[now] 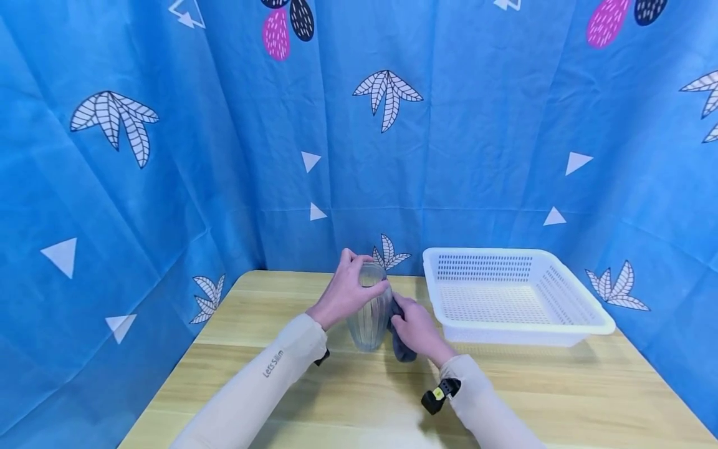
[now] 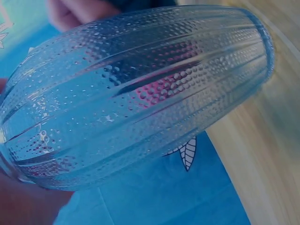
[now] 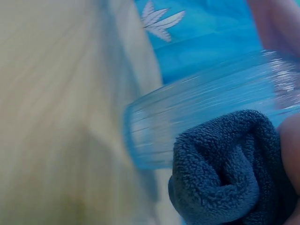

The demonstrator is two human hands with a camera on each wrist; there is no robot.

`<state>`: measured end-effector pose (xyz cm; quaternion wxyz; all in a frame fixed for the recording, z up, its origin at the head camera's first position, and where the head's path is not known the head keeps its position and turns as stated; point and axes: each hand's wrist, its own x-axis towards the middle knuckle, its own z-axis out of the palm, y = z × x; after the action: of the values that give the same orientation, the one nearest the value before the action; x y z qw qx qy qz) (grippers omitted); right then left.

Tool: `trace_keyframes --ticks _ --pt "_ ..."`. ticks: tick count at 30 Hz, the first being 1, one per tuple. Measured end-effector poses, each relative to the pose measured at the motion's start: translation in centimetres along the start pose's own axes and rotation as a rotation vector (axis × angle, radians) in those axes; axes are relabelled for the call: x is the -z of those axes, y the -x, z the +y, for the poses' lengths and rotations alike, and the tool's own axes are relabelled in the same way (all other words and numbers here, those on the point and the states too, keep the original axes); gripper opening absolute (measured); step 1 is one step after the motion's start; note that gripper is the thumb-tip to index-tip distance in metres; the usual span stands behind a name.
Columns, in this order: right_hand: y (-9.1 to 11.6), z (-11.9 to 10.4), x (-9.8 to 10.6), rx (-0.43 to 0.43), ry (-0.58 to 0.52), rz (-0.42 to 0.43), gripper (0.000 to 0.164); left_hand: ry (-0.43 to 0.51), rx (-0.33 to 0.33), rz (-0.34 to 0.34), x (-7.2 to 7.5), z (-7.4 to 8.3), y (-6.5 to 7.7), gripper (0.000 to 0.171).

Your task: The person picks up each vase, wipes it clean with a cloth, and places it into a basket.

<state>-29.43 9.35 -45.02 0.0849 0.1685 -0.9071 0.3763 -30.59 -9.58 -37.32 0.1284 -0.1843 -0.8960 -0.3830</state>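
Observation:
A clear glass vase (image 1: pixel 368 321) with vertical ribs and a bumpy texture stands a little tilted over the wooden table. My left hand (image 1: pixel 352 287) grips it around the top rim, thumb on the near side and fingers on the far side. In the left wrist view the vase (image 2: pixel 140 98) fills most of the picture. My right hand (image 1: pixel 417 327) holds a bunched dark grey cloth (image 1: pixel 401 346) against the vase's right side. The right wrist view shows the folded towelling cloth (image 3: pixel 220 168) overlapping the glass.
A white perforated plastic basket (image 1: pixel 516 327) stands on the table (image 1: pixel 269 312) right of the hands. A blue patterned curtain (image 1: pixel 364 174) hangs behind the table and along both sides.

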Motion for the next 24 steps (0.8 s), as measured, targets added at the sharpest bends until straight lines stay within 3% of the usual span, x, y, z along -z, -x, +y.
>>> trace_keyframes --ticks 6,11,18,24 --pt "-0.7 -2.7 3.2 0.031 -0.086 0.116 0.058 -0.048 0.026 0.005 0.3 0.4 0.2 0.073" --pt "-1.0 -4.1 4.5 0.093 -0.042 0.162 0.059 -0.106 0.006 -0.030 0.6 1.1 0.3 0.073" --pt "-0.6 -1.9 1.7 0.017 0.011 0.121 0.058 -0.044 -0.037 -0.087 0.5 1.6 0.4 0.057" --pt "0.5 0.5 -1.4 -0.023 0.134 -0.046 0.052 -0.020 -0.059 -0.080 0.2 1.1 0.3 0.051"
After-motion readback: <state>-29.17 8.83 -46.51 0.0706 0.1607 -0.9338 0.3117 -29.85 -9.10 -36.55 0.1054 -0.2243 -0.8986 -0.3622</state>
